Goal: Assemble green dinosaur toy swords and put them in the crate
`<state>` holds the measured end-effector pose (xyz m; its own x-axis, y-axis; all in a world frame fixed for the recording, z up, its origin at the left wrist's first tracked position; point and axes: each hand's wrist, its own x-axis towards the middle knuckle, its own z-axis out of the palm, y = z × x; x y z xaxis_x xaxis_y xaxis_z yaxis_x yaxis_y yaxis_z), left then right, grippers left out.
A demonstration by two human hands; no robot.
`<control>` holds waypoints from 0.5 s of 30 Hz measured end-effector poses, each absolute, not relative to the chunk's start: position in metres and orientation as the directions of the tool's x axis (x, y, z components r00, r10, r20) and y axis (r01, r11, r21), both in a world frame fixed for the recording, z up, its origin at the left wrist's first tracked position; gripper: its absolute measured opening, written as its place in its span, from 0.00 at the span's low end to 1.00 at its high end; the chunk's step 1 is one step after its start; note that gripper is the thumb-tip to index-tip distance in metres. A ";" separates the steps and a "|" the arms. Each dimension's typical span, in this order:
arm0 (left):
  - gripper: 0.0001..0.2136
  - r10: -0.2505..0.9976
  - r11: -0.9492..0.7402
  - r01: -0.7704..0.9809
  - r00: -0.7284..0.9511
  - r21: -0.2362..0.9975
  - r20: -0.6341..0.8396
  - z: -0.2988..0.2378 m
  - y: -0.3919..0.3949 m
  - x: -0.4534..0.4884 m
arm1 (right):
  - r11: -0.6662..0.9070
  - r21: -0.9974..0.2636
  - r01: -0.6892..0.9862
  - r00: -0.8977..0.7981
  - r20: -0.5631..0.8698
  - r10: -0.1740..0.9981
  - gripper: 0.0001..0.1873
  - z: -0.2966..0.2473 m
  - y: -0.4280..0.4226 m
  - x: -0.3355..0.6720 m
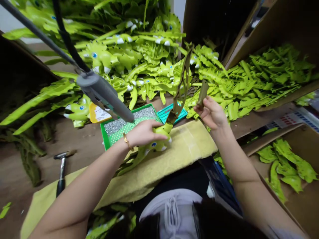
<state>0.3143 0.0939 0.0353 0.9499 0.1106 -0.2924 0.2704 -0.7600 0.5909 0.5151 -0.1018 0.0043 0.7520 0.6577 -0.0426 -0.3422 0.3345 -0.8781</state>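
My left hand [146, 132] is closed over a lime-green plastic dinosaur toy [156, 143] with a blue eye, resting on a yellow cloth [190, 141]. A long, dark olive plastic part [179, 96] with openings rises from the toy's far end. Raised to the right of it, my right hand [213, 113] pinches a small dark olive plastic piece [203, 93]. The piece is apart from the toy. Just beyond my left hand lies a green tray [103, 134] of small silvery screws, and a teal tray [184, 114] sits beside it.
A grey powered screwdriver [104, 94] hangs over the green tray. Lime-green dinosaur parts [139, 56] are heaped at the back, with more green pieces [264, 79] at right. A hammer [61, 171] lies at left. A cardboard box [302, 149] holding green parts stands at lower right.
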 end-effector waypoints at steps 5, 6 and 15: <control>0.22 0.132 -0.693 0.315 0.940 0.648 -0.315 0.026 0.086 0.329 | 0.284 -0.798 -0.532 0.673 -0.195 0.714 0.16 -0.023 -0.112 0.453; 0.22 0.134 -0.694 0.322 0.936 0.644 -0.324 0.024 0.086 0.330 | 0.267 -0.804 -0.531 0.664 -0.199 0.720 0.17 -0.026 -0.114 0.450; 0.27 0.130 -0.805 0.334 0.906 0.490 -0.403 0.029 0.075 0.331 | -0.203 -0.951 0.231 0.402 -0.097 0.911 0.20 0.010 -0.139 0.471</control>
